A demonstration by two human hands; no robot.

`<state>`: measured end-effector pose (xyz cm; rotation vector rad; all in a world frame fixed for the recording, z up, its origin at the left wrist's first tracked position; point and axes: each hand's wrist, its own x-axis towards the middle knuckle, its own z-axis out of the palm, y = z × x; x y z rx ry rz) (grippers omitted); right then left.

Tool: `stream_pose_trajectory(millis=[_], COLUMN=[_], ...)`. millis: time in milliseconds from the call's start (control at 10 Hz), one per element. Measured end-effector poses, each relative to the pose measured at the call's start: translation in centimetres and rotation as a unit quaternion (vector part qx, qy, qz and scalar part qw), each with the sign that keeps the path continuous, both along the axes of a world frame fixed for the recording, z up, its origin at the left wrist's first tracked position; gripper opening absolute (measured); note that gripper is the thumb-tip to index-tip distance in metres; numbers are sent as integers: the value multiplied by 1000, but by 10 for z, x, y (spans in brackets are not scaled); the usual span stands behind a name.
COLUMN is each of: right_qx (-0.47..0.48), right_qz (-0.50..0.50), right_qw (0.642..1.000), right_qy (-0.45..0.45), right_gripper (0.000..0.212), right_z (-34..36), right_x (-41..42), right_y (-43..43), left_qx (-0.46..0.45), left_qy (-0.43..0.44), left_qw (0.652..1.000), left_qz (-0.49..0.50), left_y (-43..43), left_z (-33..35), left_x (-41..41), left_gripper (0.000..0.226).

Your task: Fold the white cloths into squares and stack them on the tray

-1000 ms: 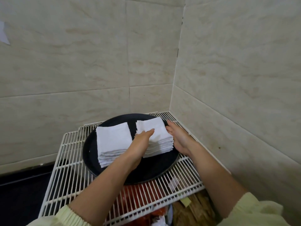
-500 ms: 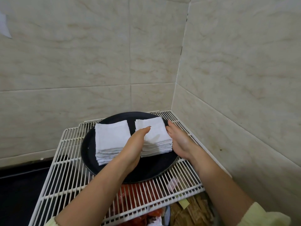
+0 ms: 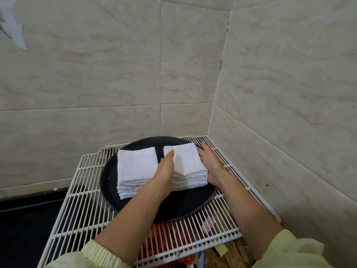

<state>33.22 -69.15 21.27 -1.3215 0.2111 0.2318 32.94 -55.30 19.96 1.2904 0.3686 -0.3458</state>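
Observation:
A round black tray (image 3: 181, 207) sits on a white wire rack (image 3: 81, 192). Two stacks of folded white cloths stand side by side on the tray: the left stack (image 3: 135, 167) and the right stack (image 3: 188, 165). My left hand (image 3: 164, 173) lies with straight fingers against the left side of the right stack, in the gap between the stacks. My right hand (image 3: 211, 165) presses flat against that stack's right side. Both hands flank the right stack, squaring it.
Tiled walls meet in a corner right behind and to the right of the rack. Red items (image 3: 166, 236) and wooden pieces (image 3: 231, 256) show beneath the rack. A dark floor (image 3: 25, 229) lies to the left.
My hands stay on either side of the right stack, pressed a little closer. The view has shifted slightly; the stacks have not moved on the tray.

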Motion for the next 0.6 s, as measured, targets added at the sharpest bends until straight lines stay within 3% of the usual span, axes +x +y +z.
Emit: stream_pose_trajectory(millis=[300,400,500,600], right_qx=[-10,-54,-173,-277], right_qz=[-27,-67,-101,-140], right_qw=[1000,995,976,944], right_qy=[-14,-44,-90,-115], right_gripper=[50,36,16,35], right_z=[1,11,15,23], right_x=[-5,-8,-7,-9], right_y=[-2,0,5,6], left_qx=[-11,-16,-5,39], left_qy=[-19,-44,-80,-138], left_qw=[1000,999,997,990], left_qz=[-6,-17,-23,-6], left_y=[-2,1,8,19], left_z=[2,10,26,43], left_x=[-5,-6,-9,-12], left_gripper=[76,98,99,61])
